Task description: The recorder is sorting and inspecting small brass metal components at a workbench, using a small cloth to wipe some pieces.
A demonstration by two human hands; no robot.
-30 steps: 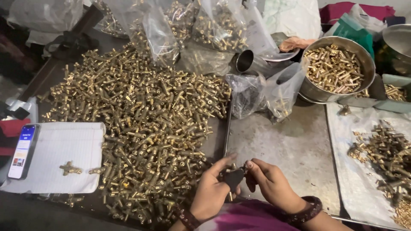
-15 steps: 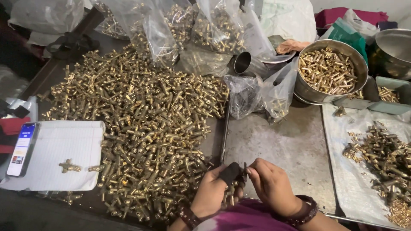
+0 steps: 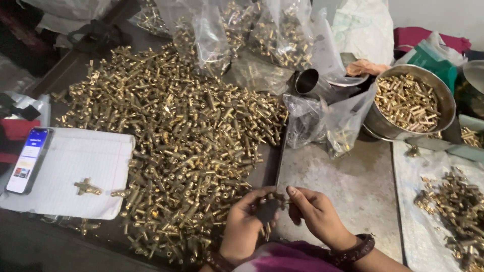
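A phone point(image 3: 27, 160) with a lit screen lies at the far left, resting on a white lined sheet of paper point(image 3: 70, 174) that also carries one loose cross-shaped brass fitting point(image 3: 87, 188). To the right, a wide heap of small brass fittings point(image 3: 171, 131), shiny and knobbly, covers the dark worktop point(image 3: 75, 65). Beyond it stand clear plastic bags point(image 3: 242, 35) stuffed with more fittings.

Near the bottom centre, the left hand point(image 3: 243, 226) has its fingers closed round a small dark tool point(image 3: 267, 209), touching the right hand point(image 3: 315, 216), whose fingers pinch at the same tool. Both hover over a dull grey metal tray point(image 3: 353, 186).

Further right, a round steel bowl point(image 3: 443, 95) holds brass pieces, and a smaller pile of fittings point(image 3: 454, 206) lies on plastic sheeting.
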